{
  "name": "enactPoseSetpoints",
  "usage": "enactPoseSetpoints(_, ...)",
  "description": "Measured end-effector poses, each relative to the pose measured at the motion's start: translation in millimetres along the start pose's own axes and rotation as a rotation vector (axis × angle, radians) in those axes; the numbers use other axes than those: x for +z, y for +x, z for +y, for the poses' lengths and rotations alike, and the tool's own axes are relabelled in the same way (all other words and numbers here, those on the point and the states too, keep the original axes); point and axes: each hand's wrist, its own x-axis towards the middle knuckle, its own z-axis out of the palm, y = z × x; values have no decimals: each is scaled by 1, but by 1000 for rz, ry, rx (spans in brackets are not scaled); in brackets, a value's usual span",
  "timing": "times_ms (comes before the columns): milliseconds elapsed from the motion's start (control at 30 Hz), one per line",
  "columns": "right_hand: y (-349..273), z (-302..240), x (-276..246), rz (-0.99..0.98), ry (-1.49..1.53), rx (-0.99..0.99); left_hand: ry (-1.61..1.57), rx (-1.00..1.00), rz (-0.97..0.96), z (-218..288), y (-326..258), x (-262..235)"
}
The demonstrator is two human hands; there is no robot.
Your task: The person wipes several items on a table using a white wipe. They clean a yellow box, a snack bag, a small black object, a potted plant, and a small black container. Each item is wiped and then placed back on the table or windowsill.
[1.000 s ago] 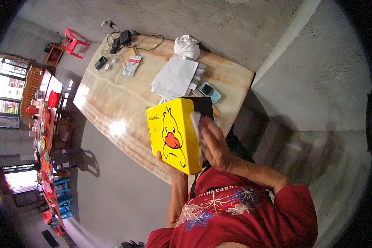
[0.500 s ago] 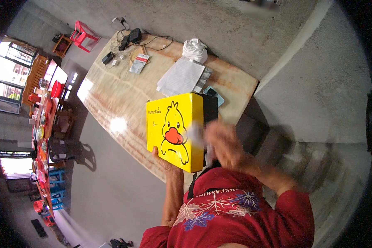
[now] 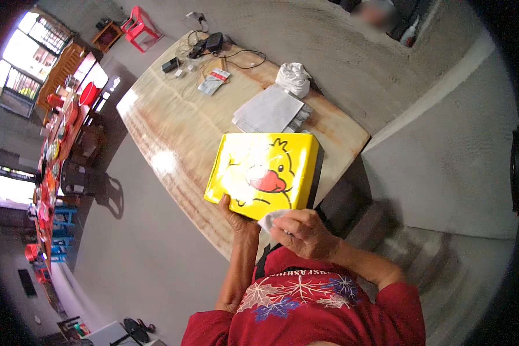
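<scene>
A yellow box [image 3: 242, 164] with a cartoon duck on its front and a black part behind is held up in front of me, tilted. My left hand [image 3: 240, 220] grips its lower edge, thumb on the printed face and the other fingers hidden beneath. In my right hand [image 3: 307, 233] a crumpled white cloth [image 3: 271, 219] is pinched, and it touches the box's lower edge near the right corner.
Beyond the box, a marble-patterned table [image 3: 179, 118] carries papers [image 3: 268, 109], a white bundle [image 3: 294, 79], a packet [image 3: 214, 82] and black devices with cables [image 3: 214, 42]. Steps [image 3: 427, 254] lie to the right. A long, crowded table [image 3: 63, 144] and a red chair [image 3: 139, 27] stand left.
The box has turned so its printed face tips further upward. My right hand with the cloth has moved from the box's right side down and left to its lower edge. The view has shifted.
</scene>
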Motion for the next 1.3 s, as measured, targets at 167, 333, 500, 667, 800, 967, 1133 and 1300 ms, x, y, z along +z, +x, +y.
enactPoseSetpoints(167,5,4,-1,-224,-43,62,49,113,-38,-2,5,-9)
enactPoseSetpoints(333,26,19,48,-208,33,121,46,72,138,-31,11,-42)
enactPoseSetpoints(500,27,76,99,-133,21,349,176,41,186,-43,-1,-48)
enactPoseSetpoints(667,27,124,103,-18,-40,672,331,81,320,-43,-13,-31)
enactPoseSetpoints(800,46,72,100,-27,368,332,447,100,244,-46,-6,-38)
enactPoseSetpoints(967,73,85,91,26,208,286,656,188,138,-47,-7,-29)
enactPoseSetpoints(1133,62,151,96,195,-54,529,632,125,69,-42,-14,-13)
enactPoseSetpoints(1300,17,169,102,156,-181,706,614,93,175,-38,-15,-5)
